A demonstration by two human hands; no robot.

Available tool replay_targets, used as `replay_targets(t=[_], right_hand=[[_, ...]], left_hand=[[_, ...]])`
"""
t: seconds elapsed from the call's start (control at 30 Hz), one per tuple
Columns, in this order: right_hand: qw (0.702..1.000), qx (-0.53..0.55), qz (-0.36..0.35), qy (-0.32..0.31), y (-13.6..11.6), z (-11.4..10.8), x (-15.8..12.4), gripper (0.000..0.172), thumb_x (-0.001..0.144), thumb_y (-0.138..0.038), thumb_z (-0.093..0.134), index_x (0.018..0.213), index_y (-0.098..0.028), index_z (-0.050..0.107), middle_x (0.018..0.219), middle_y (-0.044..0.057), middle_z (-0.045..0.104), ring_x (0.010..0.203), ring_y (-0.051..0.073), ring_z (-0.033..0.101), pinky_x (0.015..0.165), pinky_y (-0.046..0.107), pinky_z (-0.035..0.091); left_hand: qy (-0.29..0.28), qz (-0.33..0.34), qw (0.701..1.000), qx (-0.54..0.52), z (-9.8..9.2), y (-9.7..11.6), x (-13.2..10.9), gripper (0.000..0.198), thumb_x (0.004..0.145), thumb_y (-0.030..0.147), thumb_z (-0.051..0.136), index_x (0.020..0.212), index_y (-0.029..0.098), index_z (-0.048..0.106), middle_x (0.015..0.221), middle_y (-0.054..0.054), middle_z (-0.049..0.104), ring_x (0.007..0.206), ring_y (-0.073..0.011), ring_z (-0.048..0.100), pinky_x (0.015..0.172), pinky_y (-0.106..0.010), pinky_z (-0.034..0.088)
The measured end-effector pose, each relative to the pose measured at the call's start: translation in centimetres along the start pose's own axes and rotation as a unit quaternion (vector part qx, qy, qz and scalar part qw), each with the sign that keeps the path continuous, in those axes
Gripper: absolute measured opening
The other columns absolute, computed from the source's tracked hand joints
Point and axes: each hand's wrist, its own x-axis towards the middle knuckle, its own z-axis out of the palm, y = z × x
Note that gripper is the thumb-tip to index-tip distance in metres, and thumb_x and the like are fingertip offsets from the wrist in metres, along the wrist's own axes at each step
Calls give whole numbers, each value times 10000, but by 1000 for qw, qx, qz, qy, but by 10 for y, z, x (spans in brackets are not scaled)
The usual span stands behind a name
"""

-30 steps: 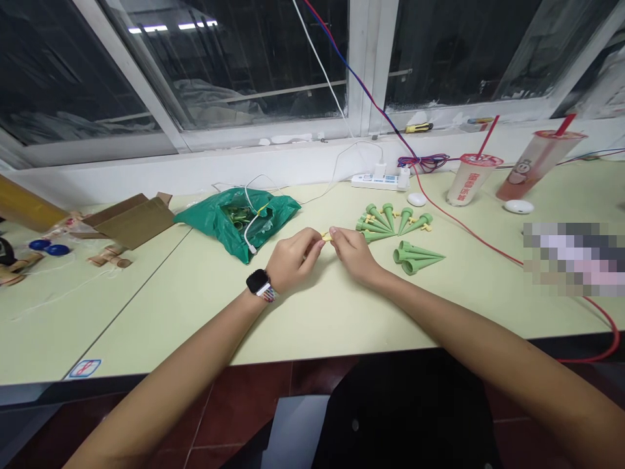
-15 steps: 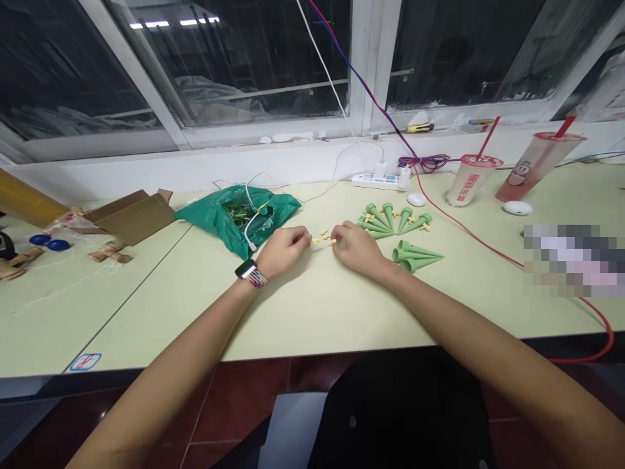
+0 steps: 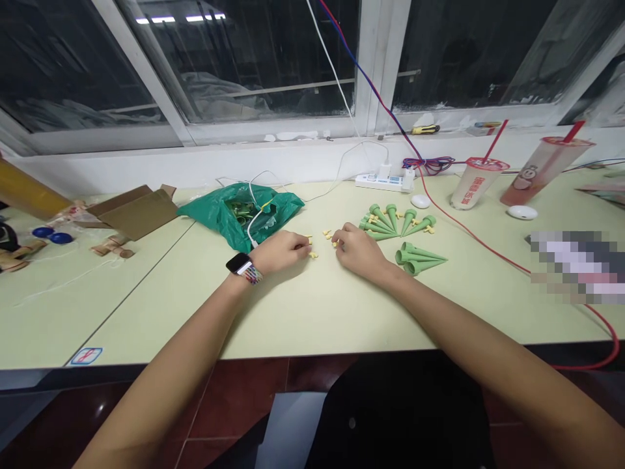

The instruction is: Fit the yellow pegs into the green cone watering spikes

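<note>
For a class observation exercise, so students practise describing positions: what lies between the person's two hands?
In the head view, small yellow plastic pieces lie between the left hand and the right hand.

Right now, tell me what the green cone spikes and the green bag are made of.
The green cone spikes look like moulded matte plastic, with even colour and crisp edges. The green bag looks like thin glossy polyethylene, going by its creases and sheen, though the exact plastic cannot be told.
</note>
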Motion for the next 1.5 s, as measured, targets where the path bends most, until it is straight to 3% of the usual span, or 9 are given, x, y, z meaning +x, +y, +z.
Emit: replay_targets(t=[0.2,0.37,0.47,0.63,1.03,1.5], right_hand=[[999,-33,14,-20,-4,2,3,325,958,-153,504,1166,-227,743,1132,88,662,969,236,680,765,324,468],[999,-25,18,-14,-3,2,2,321,950,-173,523,1192,-240,724,1135,82,660,942,231,681,737,321,455],[1000,-19,10,-2,-1,3,2,254,939,-182,539,1113,-230,718,1107,78,662,903,230,671,708,324,436],[1000,-31,0,1,-1,4,5,207,970,-204,540,1070,-223,720,1090,84,666,878,224,660,702,323,421],[999,-38,-4,22,0,9,10,239,998,-210,516,1123,-207,719,1115,82,697,899,218,686,703,325,409],[998,6,-43,50,-21,-7,-8,246,1011,-233,489,1139,-216,698,1113,65,714,853,206,675,690,323,394]], left_hand=[[-22,-46,996,78,-6,1,-2,366,973,461,460,743,212,600,699,-53,644,596,-190,513,585,-331,255],[31,-70,985,155,-7,0,-3,390,953,469,485,668,212,554,669,-58,633,588,-198,517,580,-341,224],[61,-40,989,126,-6,1,-4,340,912,448,558,668,212,548,660,-34,632,580,-179,511,580,-327,247],[35,22,997,63,-2,3,-5,225,846,456,675,845,232,649,683,4,649,578,-163,529,566,-296,278],[32,3,995,96,-4,-5,-3,187,874,418,635,876,237,681,713,-10,670,580,-172,548,578,-306,274],[77,6,994,81,-2,-13,-2,223,928,421,583,863,233,684,670,-6,655,568,-167,538,577,-305,270]])
